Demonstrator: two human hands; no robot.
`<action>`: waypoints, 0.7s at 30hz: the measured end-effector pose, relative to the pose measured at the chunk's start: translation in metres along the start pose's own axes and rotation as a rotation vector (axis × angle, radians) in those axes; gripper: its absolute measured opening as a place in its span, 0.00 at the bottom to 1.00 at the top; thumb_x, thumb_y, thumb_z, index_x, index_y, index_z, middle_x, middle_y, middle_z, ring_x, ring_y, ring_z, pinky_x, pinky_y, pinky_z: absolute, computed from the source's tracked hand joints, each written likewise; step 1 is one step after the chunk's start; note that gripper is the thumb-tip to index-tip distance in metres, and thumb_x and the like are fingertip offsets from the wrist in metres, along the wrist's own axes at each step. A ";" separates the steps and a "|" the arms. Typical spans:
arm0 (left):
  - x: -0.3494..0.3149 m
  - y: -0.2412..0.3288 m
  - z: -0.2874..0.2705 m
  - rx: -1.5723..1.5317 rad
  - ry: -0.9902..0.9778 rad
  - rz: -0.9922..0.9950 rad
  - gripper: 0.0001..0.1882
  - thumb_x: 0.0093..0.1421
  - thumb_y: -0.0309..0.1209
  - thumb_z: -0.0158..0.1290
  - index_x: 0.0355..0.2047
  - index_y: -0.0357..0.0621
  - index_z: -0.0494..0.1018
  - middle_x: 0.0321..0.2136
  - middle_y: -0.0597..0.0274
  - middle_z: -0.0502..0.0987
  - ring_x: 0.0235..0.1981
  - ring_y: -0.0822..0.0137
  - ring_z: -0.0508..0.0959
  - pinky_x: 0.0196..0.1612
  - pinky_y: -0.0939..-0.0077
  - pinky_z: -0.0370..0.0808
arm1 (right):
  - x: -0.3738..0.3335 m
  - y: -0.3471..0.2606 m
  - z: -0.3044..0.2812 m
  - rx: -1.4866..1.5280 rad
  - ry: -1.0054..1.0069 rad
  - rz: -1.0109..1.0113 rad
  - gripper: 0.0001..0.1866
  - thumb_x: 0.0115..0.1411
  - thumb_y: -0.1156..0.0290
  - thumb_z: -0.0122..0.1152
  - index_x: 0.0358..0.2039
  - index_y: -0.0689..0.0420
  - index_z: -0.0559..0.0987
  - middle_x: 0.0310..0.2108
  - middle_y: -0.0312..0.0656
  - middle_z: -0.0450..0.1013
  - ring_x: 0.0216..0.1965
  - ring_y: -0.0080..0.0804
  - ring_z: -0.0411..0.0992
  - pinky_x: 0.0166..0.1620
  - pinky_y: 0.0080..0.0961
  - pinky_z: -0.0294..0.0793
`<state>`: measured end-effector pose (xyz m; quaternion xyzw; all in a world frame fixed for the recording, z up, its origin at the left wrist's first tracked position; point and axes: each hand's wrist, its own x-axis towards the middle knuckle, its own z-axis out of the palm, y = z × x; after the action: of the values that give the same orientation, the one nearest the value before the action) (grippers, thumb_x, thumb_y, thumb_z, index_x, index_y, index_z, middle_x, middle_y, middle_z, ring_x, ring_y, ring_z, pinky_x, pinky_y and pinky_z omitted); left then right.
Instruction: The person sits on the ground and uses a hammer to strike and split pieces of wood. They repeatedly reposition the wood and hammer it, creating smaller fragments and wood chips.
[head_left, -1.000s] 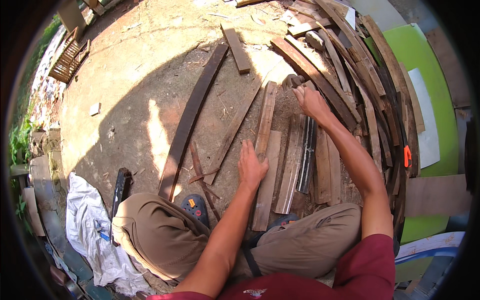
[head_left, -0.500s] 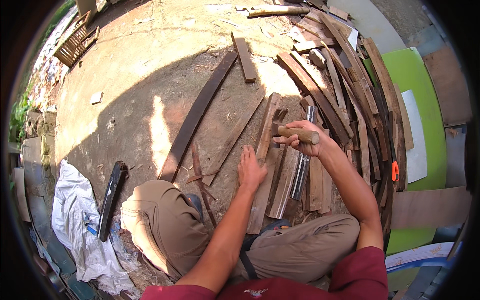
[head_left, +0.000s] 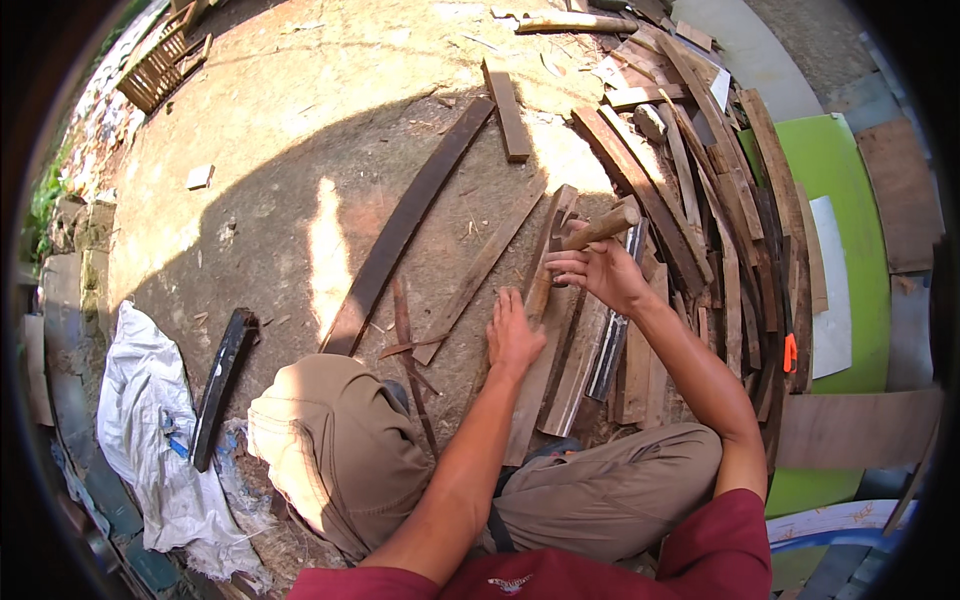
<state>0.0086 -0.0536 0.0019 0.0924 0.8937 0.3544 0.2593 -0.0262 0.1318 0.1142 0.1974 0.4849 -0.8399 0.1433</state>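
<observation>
My right hand [head_left: 602,272] holds a claw hammer by its wooden handle [head_left: 602,228], which tilts up to the right with some fingers stretched out beside it. The hammer's head lies low against the top of a short wooden batten [head_left: 541,285], partly hidden by the hand. My left hand [head_left: 514,335] grips the near end of this batten, fingers along its left side and thumb by its right. A longer plank [head_left: 535,385] runs beneath toward my feet. Beside it lie another board [head_left: 578,375] and a black strip with white stripes [head_left: 609,350].
A heap of old planks [head_left: 735,210] fills the right side, next to a green panel [head_left: 860,250]. A long dark beam [head_left: 420,210] and a thin board [head_left: 485,270] lie ahead. At left are a white sack [head_left: 150,420] and a black wood block [head_left: 222,390].
The hammer has swung so its handle points up to the right rather than lying level. My right hand has loosened its fingers around it. My left hand stays on the batten.
</observation>
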 end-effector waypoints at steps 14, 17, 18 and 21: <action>0.002 0.002 -0.001 0.008 0.019 0.020 0.48 0.55 0.39 0.63 0.70 0.37 0.53 0.72 0.43 0.52 0.72 0.47 0.56 0.69 0.52 0.59 | 0.110 -0.047 -0.055 -1.214 0.626 -0.164 0.39 0.66 0.37 0.50 0.30 0.69 0.81 0.26 0.63 0.77 0.36 0.60 0.79 0.43 0.48 0.75; 0.001 0.001 0.000 0.017 0.014 0.012 0.47 0.56 0.39 0.63 0.70 0.38 0.52 0.72 0.44 0.52 0.72 0.48 0.56 0.69 0.52 0.60 | 0.119 -0.047 -0.064 -1.260 0.656 -0.328 0.38 0.66 0.38 0.51 0.29 0.69 0.80 0.26 0.64 0.77 0.36 0.61 0.79 0.43 0.48 0.74; 0.000 0.001 0.000 0.019 0.012 0.007 0.47 0.56 0.39 0.63 0.70 0.38 0.52 0.72 0.44 0.52 0.72 0.48 0.56 0.69 0.52 0.60 | 0.120 -0.048 -0.065 -1.281 0.672 -0.375 0.37 0.66 0.39 0.52 0.30 0.70 0.80 0.26 0.64 0.77 0.36 0.61 0.79 0.43 0.48 0.74; 0.003 0.001 0.000 -0.007 0.029 0.034 0.48 0.54 0.37 0.63 0.71 0.35 0.52 0.72 0.40 0.52 0.71 0.44 0.56 0.70 0.53 0.59 | 0.127 -0.052 -0.068 -1.280 0.643 -0.468 0.34 0.66 0.43 0.55 0.32 0.70 0.79 0.29 0.65 0.77 0.37 0.60 0.79 0.43 0.48 0.74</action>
<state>0.0065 -0.0518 0.0014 0.1014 0.8945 0.3630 0.2404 -0.1475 0.2100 0.0629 0.2028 0.9255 -0.3036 -0.1008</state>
